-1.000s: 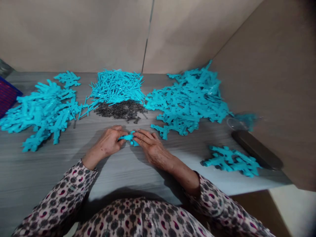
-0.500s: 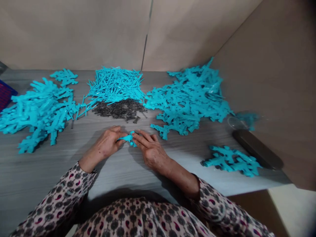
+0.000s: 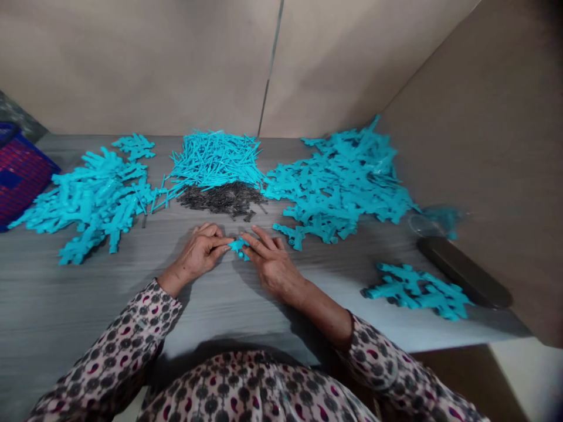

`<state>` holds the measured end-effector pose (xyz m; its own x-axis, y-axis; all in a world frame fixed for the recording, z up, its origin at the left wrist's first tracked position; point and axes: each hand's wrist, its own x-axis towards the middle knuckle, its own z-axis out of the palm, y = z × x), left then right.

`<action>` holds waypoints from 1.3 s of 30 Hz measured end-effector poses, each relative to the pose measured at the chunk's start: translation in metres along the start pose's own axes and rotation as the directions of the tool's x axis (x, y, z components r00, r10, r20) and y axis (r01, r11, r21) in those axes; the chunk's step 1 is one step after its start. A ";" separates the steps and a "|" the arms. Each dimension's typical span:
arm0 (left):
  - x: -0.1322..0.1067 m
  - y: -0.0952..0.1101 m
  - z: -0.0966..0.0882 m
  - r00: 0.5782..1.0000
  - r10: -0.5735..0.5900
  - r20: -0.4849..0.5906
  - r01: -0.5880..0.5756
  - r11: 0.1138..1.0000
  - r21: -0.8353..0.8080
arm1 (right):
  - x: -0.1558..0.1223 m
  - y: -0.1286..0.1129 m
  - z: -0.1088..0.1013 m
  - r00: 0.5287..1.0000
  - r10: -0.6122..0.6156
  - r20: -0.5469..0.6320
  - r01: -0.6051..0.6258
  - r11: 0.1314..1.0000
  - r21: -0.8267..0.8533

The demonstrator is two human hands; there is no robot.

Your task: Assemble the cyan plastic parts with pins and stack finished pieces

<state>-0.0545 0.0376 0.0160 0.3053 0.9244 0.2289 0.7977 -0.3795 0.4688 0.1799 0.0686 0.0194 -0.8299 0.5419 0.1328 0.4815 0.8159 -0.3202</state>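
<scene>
A small turquoise plastic piece (image 3: 238,245), shaped like a toy gun, lies between my hands just above the table. My left hand (image 3: 196,256) is closed, with thumb and index finger pinching its left end. From the other side my right hand (image 3: 276,268) grips the piece, its fingers covering the right part. Just beyond my hands is a heap of small dark pins or springs (image 3: 222,199), too fine to tell which. Behind that heap lies a pile of thin turquoise rods (image 3: 217,157).
Turquoise gun-shaped parts are heaped at the right (image 3: 338,181), and more long parts at the left (image 3: 94,193). A smaller group (image 3: 417,290) lies near right, beside a dark elongated case (image 3: 461,272). A blue and red basket (image 3: 26,176) stands far left. Panels (image 3: 153,64) wall the back and right.
The view has swung a little left, so more of the basket shows. Both hands stay on the turquoise piece, with only slight finger shifts.
</scene>
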 end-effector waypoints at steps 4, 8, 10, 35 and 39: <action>-0.001 -0.004 0.001 0.999 -0.044 0.000 0.044 0.997 0.059 | 0.001 0.004 0.002 1.000 -0.003 -0.003 0.003 1.000 0.028; -0.002 -0.007 0.003 1.000 -0.013 0.021 0.012 0.998 0.054 | 0.003 0.007 0.003 1.000 -0.015 -0.017 0.015 0.999 0.040; -0.002 -0.008 0.004 1.000 -0.001 0.030 0.000 0.999 0.050 | 0.003 0.006 0.002 1.000 -0.012 -0.014 0.012 1.000 0.021; -0.013 0.027 0.008 0.993 0.102 -0.055 -0.076 0.931 0.357 | 0.004 -0.001 0.013 0.983 0.004 -0.182 0.009 0.997 0.071; -0.015 0.027 0.006 0.991 0.113 -0.072 -0.085 0.943 0.320 | 0.003 0.001 0.017 0.973 0.011 -0.230 0.008 0.996 0.084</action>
<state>-0.0340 0.0137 0.0200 0.3555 0.8700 0.3416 0.8934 -0.4237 0.1495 0.1728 0.0677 0.0035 -0.7373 0.5828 0.3416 0.4493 0.8007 -0.3963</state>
